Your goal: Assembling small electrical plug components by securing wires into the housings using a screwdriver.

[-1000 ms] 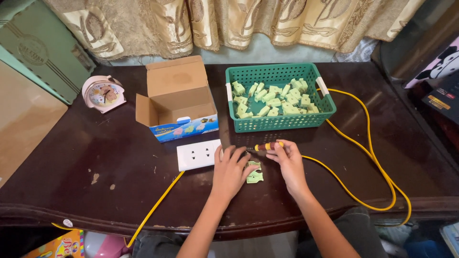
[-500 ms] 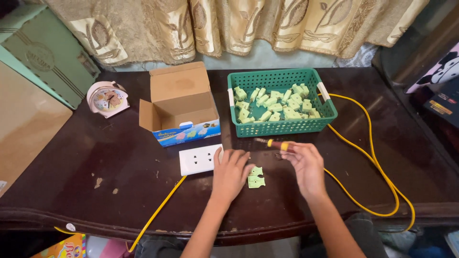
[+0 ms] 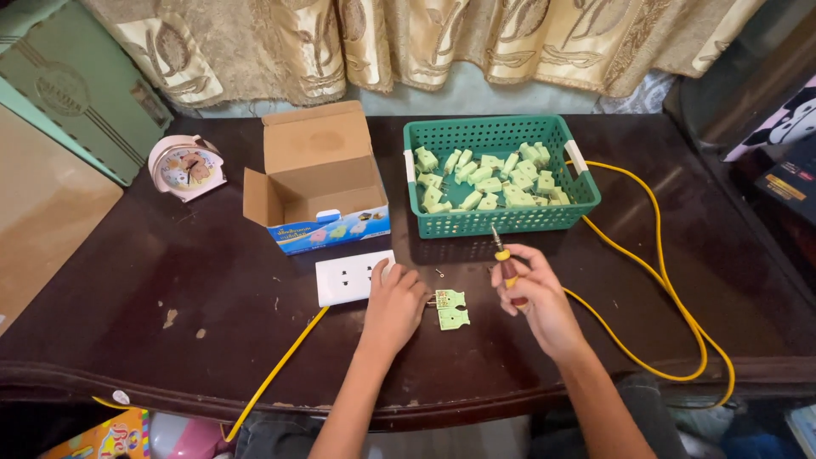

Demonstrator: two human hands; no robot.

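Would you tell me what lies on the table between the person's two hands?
In the head view, a small opened green plug lies between the left hand and the right hand, which holds a screwdriver.

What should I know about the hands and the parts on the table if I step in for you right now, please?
Left hand: flat on the table, touching the white socket, beside the opened green plug.
Right hand: holds a screwdriver, tip raised, clear of the plug.
Plug lies in two halves, side by side between the hands; a small screw lies just above them.
Green basket behind holds many more plugs. Open box left of it. Yellow cable loops on the right.
Done: plug opened. Left: its halves still apart, screw out.
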